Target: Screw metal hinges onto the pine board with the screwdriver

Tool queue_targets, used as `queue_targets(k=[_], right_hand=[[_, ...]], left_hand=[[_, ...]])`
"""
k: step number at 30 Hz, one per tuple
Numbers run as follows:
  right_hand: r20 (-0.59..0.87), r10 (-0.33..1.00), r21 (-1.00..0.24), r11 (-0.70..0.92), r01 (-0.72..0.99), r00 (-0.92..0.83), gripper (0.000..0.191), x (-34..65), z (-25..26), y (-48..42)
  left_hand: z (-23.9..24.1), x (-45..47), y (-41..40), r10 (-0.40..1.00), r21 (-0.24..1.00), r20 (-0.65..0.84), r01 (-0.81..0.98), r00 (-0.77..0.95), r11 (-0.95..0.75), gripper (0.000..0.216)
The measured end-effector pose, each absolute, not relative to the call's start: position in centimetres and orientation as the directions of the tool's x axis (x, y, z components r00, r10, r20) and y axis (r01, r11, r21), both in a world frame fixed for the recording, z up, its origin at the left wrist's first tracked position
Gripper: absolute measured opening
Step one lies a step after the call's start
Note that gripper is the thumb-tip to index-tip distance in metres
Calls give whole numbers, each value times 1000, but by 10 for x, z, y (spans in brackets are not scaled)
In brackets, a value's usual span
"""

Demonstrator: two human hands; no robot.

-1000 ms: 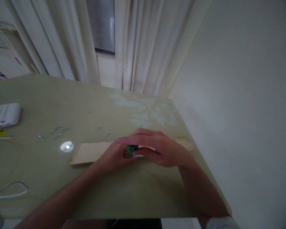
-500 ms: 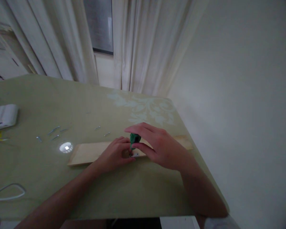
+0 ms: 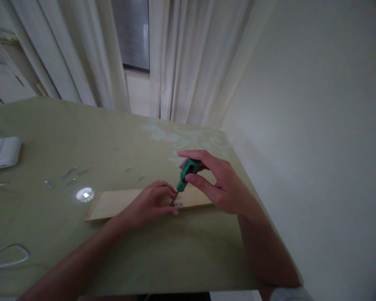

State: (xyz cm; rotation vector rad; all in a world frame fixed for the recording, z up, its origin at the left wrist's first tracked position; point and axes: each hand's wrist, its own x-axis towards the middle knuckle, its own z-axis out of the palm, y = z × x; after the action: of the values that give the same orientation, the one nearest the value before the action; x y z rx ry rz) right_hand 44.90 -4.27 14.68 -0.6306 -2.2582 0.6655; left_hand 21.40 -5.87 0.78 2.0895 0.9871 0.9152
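A pale wooden board lies flat on the green table, with a small metal fitting at its near edge. My right hand grips a short green-handled screwdriver, its tip tilted down onto the fitting. My left hand rests on the board beside the fitting, fingers curled and pinched at the screwdriver's tip. What those fingers pinch is too small to make out.
Several loose screws lie scattered on the table behind the board, near a bright light reflection. A white box sits at the far left and a white cable loop at the near left. Curtains hang behind; the table's right edge drops off.
My right hand has risen and tilted the screwdriver upright, so the green handle and shaft now show above the fitting. The left hand stays put on the board.
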Motion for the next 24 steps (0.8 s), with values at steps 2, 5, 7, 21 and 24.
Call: queue_targets(k=[2, 5, 7, 21, 24], right_hand=[[507, 623, -623, 743, 246, -596, 41, 451, 149, -43], [540, 638, -623, 742, 249, -549, 39, 454, 150, -43], [567, 643, -626, 743, 238, -516, 39, 456, 150, -43], [659, 624, -612, 769, 183, -421, 37, 463, 157, -52], [669, 636, -621, 762, 181, -384, 38, 463, 155, -50]], left_hand=[[14, 210, -57, 865, 818, 322, 346, 386, -459, 29], [17, 196, -47, 925, 815, 333, 436, 185, -381, 39], [14, 183, -38, 944, 763, 320, 568, 81, -308, 44], [-14, 138, -3, 996, 343, 94, 939, -7, -26, 21], [-7, 141, -7, 983, 436, 179, 899, -42, -41, 22]])
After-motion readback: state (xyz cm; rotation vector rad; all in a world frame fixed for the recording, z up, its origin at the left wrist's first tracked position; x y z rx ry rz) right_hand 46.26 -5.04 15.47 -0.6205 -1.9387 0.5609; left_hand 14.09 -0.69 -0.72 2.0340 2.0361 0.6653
